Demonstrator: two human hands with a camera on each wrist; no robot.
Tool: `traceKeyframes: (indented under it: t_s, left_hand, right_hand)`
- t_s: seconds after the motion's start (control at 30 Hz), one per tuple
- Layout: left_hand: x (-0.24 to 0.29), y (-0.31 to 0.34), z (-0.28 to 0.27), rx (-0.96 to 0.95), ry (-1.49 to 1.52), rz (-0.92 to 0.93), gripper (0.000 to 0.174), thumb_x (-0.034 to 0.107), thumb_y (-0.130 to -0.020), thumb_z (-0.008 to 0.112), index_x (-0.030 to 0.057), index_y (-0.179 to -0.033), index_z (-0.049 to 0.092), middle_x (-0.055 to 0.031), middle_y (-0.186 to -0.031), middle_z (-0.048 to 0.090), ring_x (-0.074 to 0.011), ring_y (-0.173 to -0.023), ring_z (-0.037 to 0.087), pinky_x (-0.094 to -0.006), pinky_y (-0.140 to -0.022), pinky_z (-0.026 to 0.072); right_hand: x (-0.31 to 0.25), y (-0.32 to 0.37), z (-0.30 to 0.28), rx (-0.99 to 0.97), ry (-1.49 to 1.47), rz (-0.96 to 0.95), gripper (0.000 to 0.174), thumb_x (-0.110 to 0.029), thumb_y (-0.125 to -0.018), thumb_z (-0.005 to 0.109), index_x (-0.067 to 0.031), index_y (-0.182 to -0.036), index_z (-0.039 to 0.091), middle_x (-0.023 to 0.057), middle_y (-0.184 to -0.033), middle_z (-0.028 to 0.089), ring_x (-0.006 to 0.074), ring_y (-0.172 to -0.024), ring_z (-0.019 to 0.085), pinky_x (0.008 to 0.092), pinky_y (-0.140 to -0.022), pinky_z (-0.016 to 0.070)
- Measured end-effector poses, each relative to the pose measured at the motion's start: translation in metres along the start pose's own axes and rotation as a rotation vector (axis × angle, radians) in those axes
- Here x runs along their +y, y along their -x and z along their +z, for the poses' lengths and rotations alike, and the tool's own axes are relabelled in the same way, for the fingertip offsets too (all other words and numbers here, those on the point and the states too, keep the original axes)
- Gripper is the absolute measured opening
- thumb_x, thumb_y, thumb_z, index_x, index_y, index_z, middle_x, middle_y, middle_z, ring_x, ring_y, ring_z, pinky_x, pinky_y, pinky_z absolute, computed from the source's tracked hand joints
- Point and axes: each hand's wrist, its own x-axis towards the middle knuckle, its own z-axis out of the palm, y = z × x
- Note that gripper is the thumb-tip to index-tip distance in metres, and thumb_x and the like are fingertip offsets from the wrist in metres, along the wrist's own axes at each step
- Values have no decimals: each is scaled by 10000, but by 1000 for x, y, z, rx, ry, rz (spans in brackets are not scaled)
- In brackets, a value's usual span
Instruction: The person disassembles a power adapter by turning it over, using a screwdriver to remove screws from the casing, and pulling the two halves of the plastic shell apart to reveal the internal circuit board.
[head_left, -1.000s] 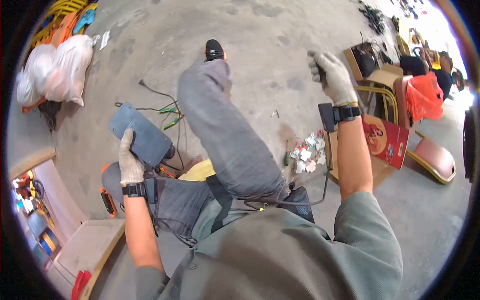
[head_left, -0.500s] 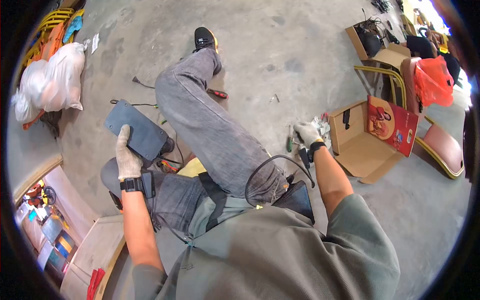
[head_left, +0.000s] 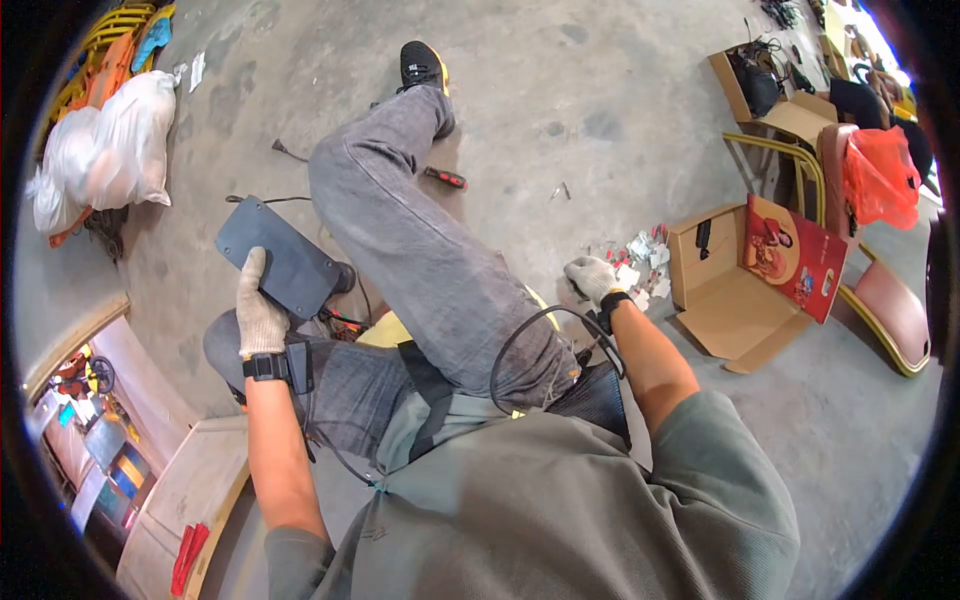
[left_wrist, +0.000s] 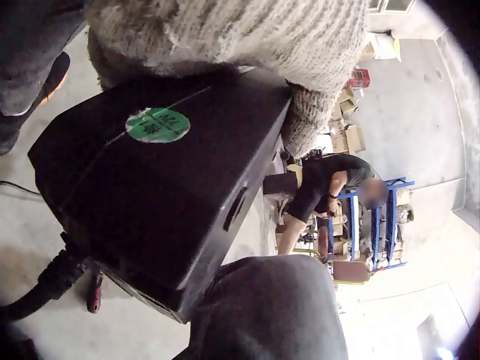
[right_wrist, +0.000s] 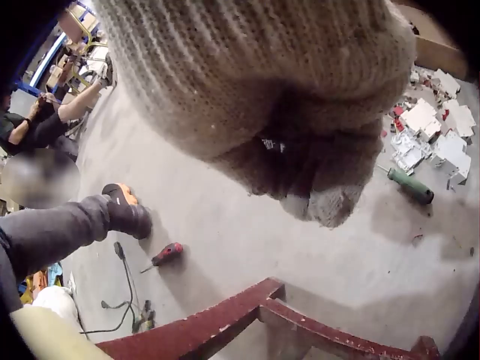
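My left hand (head_left: 262,315), in a knitted glove, grips a dark grey rectangular box (head_left: 280,258) above my bent leg, thumb on its flat panel. The left wrist view shows the box's black side with a round green sticker (left_wrist: 157,125) and a thick cable (left_wrist: 45,289) at one end. My gloved right hand (head_left: 592,278) is low over the floor, left of a pile of white and red pieces (head_left: 645,262). Its fingers curl around a small shiny bit (right_wrist: 274,145), mostly hidden in the palm. A green-handled screwdriver (right_wrist: 410,185) lies beside that hand.
A red-and-black screwdriver (head_left: 446,178) and a cable plug (head_left: 285,149) lie on the floor. Right of the pile stands an open cardboard box (head_left: 735,320), with chairs behind. A dark red frame (right_wrist: 202,326) crosses the right wrist view's foreground. Another person (left_wrist: 322,187) bends over farther off.
My right hand came down from its raised position to the floor by the pile, then shifted slightly left. My outstretched leg swung left, uncovering the red-and-black screwdriver. The left hand kept hold of the box.
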Motion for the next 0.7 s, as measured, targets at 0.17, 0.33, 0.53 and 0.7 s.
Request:
traceKeyframes:
  t_s: [0.17,0.33,0.53,0.7]
  left_hand:
    - [-1,0,-2,-4,-40,-8,526,315,-989,772,37,-1402,602,-133,-1331,695,-312,-1209,688,-508,-1083,554]
    - [-3,7,-2,8,-78,-60,565,314,-981,780,32,-1429,583,-137,-1364,683,-318,-1235,675,-507,-1104,541]
    - [0,35,21,51,-179,-37,555,292,-980,781,19,-1425,594,-143,-1351,692,-320,-1251,670,-502,-1131,520]
    - [10,58,27,118,-227,-4,473,260,-983,771,34,-1379,643,-127,-1340,713,-327,-1214,683,-515,-1112,523]
  right_hand:
    - [46,-1,19,14,303,-191,359,-343,-920,666,-94,-1129,817,109,-916,793,267,-828,759,379,-771,598]
    - [24,21,8,-116,117,303,377,-397,-857,678,-182,-1120,840,154,-1165,796,322,-1122,748,421,-979,570]
    - [80,-21,28,-81,212,299,356,-372,-802,708,-185,-1079,831,140,-1094,805,326,-1096,752,446,-974,566]
    - [78,-48,22,-163,1,330,476,-368,-846,667,-27,-1173,725,229,-951,783,349,-1009,767,449,-911,586]
